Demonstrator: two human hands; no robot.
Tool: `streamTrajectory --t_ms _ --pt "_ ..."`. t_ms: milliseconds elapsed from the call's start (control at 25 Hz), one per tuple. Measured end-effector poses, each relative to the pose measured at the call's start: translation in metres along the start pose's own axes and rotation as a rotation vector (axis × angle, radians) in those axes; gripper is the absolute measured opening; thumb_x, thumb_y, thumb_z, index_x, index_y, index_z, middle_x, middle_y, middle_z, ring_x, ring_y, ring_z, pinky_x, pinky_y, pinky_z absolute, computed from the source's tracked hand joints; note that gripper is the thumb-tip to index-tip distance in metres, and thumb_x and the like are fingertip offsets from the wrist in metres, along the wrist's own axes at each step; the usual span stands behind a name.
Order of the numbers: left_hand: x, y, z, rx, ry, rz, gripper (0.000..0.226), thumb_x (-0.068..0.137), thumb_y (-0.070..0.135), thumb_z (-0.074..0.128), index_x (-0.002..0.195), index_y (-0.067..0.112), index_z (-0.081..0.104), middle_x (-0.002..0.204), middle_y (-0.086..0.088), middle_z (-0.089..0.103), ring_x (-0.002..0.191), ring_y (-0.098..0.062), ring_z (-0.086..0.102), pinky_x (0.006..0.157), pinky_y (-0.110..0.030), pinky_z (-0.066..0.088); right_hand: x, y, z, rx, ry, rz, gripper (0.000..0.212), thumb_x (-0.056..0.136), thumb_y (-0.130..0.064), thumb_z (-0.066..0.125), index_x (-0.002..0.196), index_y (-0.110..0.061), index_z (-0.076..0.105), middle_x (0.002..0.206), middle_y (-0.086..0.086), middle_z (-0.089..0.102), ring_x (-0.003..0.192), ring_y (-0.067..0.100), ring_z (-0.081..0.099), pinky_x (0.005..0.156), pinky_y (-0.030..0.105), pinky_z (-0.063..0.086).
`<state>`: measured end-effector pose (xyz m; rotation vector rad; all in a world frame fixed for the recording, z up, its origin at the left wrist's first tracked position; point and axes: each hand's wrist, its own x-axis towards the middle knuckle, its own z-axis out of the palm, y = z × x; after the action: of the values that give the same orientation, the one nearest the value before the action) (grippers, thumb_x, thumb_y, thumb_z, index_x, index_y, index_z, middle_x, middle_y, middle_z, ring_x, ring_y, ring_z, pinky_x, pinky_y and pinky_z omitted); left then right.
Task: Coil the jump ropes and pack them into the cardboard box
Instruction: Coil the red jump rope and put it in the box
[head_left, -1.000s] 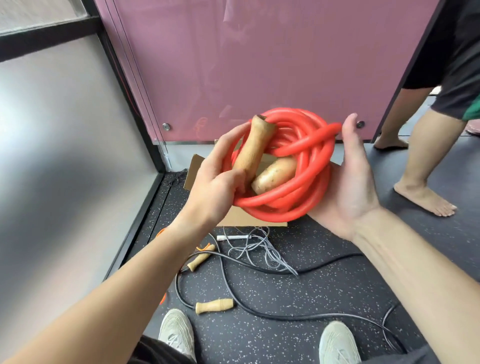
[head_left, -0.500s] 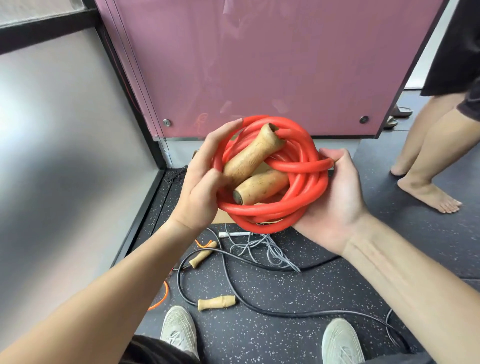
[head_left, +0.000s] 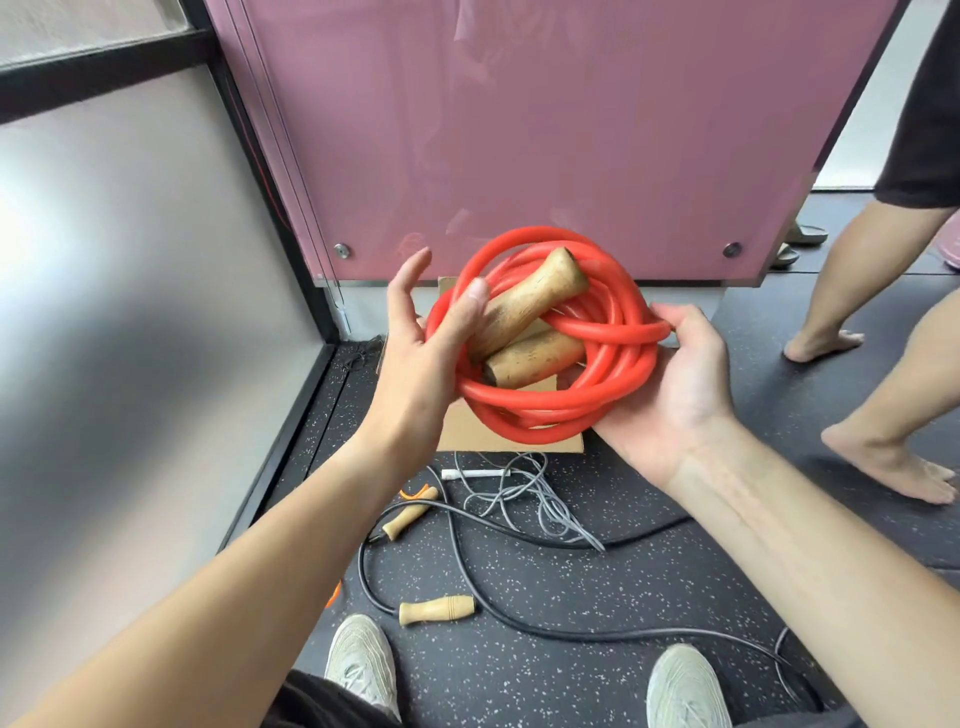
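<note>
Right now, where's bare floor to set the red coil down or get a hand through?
Free: speckled floor between the two shoes, this side of the black rope; also the strip between the cardboard box and the bystander's feet. Crowded: in front of the box, where grey rope, black rope and wooden handles tangle.
</note>
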<state>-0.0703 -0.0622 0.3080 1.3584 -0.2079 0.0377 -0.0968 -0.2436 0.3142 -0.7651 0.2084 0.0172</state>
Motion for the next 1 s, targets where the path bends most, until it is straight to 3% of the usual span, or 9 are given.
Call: streamTrajectory --t_ms 80,160,280,400,520,680,800,920,1000 --pt "-0.004 -0.003 0.005 -0.034 -0.128 -0.107 0.074 0.078 0.049 0.071 0.143 0.045 0.035 0.14 0.002 0.06 0.117 -0.033 0.067 0.092 -0.07 0.049 0.004 -0.003 -0.001 0.056 0.036 -0.008 0.041 0.094 -0.038 0.034 0.103 -0.014 0.066 0.121 0.019 0.062 0.105 0.031 0.061 0.09 0.036 0.046" --pt "-0.007 -0.004 0.004 0.028 -0.248 -0.045 0.071 0.084 0.038 0.067 0.146 0.041 0.034 0.147 0.002 0.053 0.125 -0.038 0.06 0.094 -0.074 0.045 0.009 -0.005 -0.004 0.07 0.041 -0.015 0.038 0.093 -0.037 0.033 0.104 -0.017 0.063 0.118 0.018 0.062 0.102 0.03 0.061 0.087 0.036 0.047" --pt "-0.01 0.0 -0.002 0.176 -0.355 0.113 0.09 0.083 0.015 0.072 0.155 0.035 0.021 0.154 0.005 0.045 0.14 -0.022 0.048 0.109 -0.054 0.043 0.017 -0.014 -0.012 0.029 0.114 0.005 0.033 0.092 -0.032 0.035 0.088 -0.017 0.065 0.096 0.012 0.065 0.082 0.023 0.063 0.076 0.034 0.051" --pt "-0.008 -0.003 -0.006 0.247 -0.477 0.153 0.102 0.081 -0.003 0.071 0.157 0.024 0.007 0.154 0.01 0.04 0.142 -0.005 0.04 0.11 -0.024 0.038 0.022 -0.019 -0.019 -0.011 0.107 0.133 0.045 0.093 -0.025 0.034 0.125 -0.014 0.064 0.133 0.02 0.062 0.122 0.031 0.062 0.104 0.048 0.046" --pt "-0.002 0.0 -0.012 0.187 -0.557 0.112 0.103 0.074 -0.007 0.07 0.154 0.026 0.013 0.152 0.009 0.043 0.141 -0.015 0.044 0.107 -0.035 0.043 0.016 -0.016 -0.016 -0.106 0.031 0.25 0.052 0.096 -0.019 0.031 0.141 -0.008 0.054 0.143 0.02 0.054 0.13 0.033 0.055 0.104 0.052 0.047" --pt "-0.002 0.005 -0.01 -0.022 -0.504 0.051 0.1 0.064 -0.01 0.063 0.148 0.028 0.026 0.146 0.003 0.052 0.131 -0.024 0.052 0.099 -0.048 0.048 0.005 -0.018 -0.011 -0.142 -0.104 0.273 0.042 0.097 -0.017 0.036 0.126 -0.003 0.064 0.129 0.021 0.065 0.107 0.031 0.07 0.087 0.045 0.059" --pt "0.001 0.0 -0.008 -0.035 -0.398 0.091 0.091 0.068 0.0 0.071 0.148 0.021 0.031 0.151 -0.02 0.044 0.138 -0.045 0.044 0.107 -0.072 0.035 -0.003 -0.021 -0.004 -0.14 -0.15 0.277 0.041 0.101 -0.021 0.035 0.108 -0.002 0.07 0.109 0.018 0.073 0.092 0.029 0.074 0.075 0.041 0.061" --pt "0.001 0.003 -0.009 0.016 -0.277 0.098 0.09 0.068 0.008 0.072 0.149 0.019 0.034 0.148 -0.022 0.048 0.135 -0.043 0.048 0.108 -0.07 0.036 -0.003 -0.014 -0.001 -0.253 -0.073 0.173 0.04 0.102 -0.024 0.041 0.125 -0.002 0.066 0.132 0.02 0.064 0.116 0.029 0.064 0.093 0.044 0.058" --pt "-0.001 0.007 -0.008 0.03 -0.198 0.163 0.083 0.071 0.017 0.07 0.148 0.023 0.039 0.143 -0.016 0.055 0.129 -0.032 0.056 0.11 -0.059 0.04 -0.003 -0.006 0.0 -0.323 0.023 0.073 0.033 0.102 -0.019 0.043 0.116 -0.007 0.07 0.126 0.017 0.067 0.111 0.026 0.065 0.098 0.042 0.054"
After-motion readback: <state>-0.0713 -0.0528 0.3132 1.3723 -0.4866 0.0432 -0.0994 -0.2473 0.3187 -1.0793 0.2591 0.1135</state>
